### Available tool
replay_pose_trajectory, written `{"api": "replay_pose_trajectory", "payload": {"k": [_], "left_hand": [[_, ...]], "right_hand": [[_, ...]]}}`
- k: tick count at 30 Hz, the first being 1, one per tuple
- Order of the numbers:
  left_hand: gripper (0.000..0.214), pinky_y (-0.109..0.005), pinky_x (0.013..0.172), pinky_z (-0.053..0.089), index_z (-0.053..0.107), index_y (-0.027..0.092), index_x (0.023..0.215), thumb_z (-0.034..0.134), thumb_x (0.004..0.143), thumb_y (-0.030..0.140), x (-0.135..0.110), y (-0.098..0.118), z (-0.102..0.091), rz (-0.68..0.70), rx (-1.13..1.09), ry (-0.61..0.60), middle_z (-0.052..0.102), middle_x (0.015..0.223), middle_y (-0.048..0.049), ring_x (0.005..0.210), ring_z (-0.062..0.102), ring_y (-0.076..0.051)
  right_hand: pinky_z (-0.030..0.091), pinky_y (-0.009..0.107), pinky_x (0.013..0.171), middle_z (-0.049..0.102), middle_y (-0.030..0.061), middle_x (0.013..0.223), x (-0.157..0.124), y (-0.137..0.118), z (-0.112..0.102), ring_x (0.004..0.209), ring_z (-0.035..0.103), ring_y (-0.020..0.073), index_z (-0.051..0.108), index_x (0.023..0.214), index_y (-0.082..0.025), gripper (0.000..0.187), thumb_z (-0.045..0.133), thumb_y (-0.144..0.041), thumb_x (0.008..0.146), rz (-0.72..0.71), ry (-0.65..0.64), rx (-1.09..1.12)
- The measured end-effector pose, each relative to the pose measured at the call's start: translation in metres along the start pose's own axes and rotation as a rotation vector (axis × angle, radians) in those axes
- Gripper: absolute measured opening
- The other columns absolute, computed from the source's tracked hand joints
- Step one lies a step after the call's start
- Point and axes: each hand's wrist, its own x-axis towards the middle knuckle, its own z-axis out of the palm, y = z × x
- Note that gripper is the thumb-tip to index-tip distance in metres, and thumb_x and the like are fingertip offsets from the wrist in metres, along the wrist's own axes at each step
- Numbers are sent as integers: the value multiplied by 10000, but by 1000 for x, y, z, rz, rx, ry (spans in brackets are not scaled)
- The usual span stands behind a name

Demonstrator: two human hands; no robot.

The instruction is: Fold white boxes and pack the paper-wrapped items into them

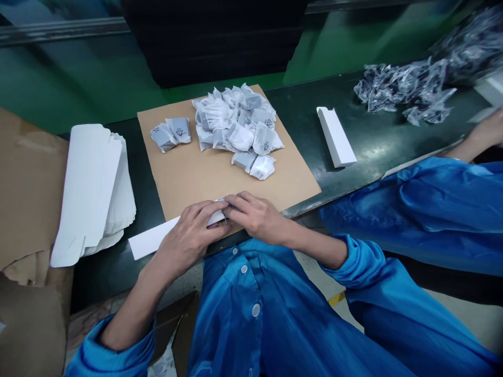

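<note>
1. Head view, the hands: the left hand point(192, 235) and the right hand point(255, 215) meet at the near edge of a brown cardboard sheet point(196, 178) that lies on the dark desk point(377, 139).
2. Both sets of fingers are closed on one end of a flat white carton point(151, 241). The left fingers point(210, 209) pinch it from the near side, and the right fingers point(236, 201) curl over the same end, touching the left fingertips.
3. The rest of the carton runs out to the left, resting on the desk edge just below the sheet.
4. On the far half of the sheet sits a pile of small plastic-wrapped packets point(239, 125), with two loose packets point(171, 133) just to its left.
5. A stack of flat white cartons point(94, 188) lies left of the sheet, partly against a brown cardboard box point(27, 183).
6. Right of the sheet, a folded white box point(336, 137) lies alone on the desk. Beyond it is a heap of crumpled clear bags point(408, 89).
7. At the right edge a co-worker's hand point(487, 131) and blue sleeve point(432, 204) show, well apart from the carton.
</note>
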Motion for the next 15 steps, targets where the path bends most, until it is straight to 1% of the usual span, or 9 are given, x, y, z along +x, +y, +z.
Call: {"api": "replay_pose_trajectory", "payload": {"k": [1,2,3,5,7,8,10,12,15], "left_hand": [[399,-452,996,511,634,285,1193,536,888,47,-1,0,1,-7,-5,18,520,1352,-111,1256,502,-266],[411,-457,993,518,596,285,1239,541,897,64,-1,-1,2,-20,-6,45,501,1358,-120,1270,496,-272],[418,-464,989,526,558,276,1274,549,904,82,-2,-1,4,-43,-5,82,479,1363,-133,1287,486,-283],[445,-483,990,532,488,250,1322,567,908,109,-4,-1,6,-98,-12,148,437,1376,-159,1311,473,-298],[498,-492,1003,529,424,243,1370,564,911,109,-6,-2,8,-133,-41,162,409,1391,-169,1315,481,-293],[532,-491,1010,527,393,247,1399,559,913,108,-6,-2,8,-144,-60,148,395,1403,-171,1307,493,-284],[586,-487,1010,528,342,253,1444,566,916,133,-6,-3,8,-172,-90,121,378,1426,-175,1284,521,-274],[619,-496,1007,526,308,251,1472,580,919,186,-5,-5,8,-215,-97,97,394,1428,-179,1264,542,-280],[644,-470,967,542,270,229,1503,570,935,270,-3,-4,7,-256,-57,38,493,1377,-175,1238,569,-294]], "right_hand": [[559,435,901,649,156,1199,2,-1,2,1066,606,250,647,1113,-115,245,445,-129,975,27,23,85],[556,417,927,644,141,1199,3,-2,4,1085,610,236,638,1125,-126,215,505,-142,957,85,58,203],[554,390,948,636,123,1201,5,-2,5,1098,616,214,622,1157,-141,235,571,-149,928,167,96,342],[555,336,961,620,94,1200,6,0,3,1098,628,170,578,1237,-165,391,672,-139,858,338,132,601],[567,311,933,631,74,1157,6,2,-2,1040,650,141,548,1288,-172,471,673,-101,839,438,98,757],[570,313,926,644,68,1133,6,4,-5,1013,659,135,548,1294,-171,468,650,-82,847,448,70,778],[566,332,934,658,73,1155,4,7,-9,1024,661,146,558,1299,-178,464,638,-78,853,397,-12,718],[545,369,979,654,93,1218,1,8,-9,1098,644,179,559,1312,-183,477,658,-102,852,281,-46,576],[511,391,1037,651,127,1251,-4,9,0,1188,610,205,542,1332,-155,454,634,-137,888,112,49,388]]}}
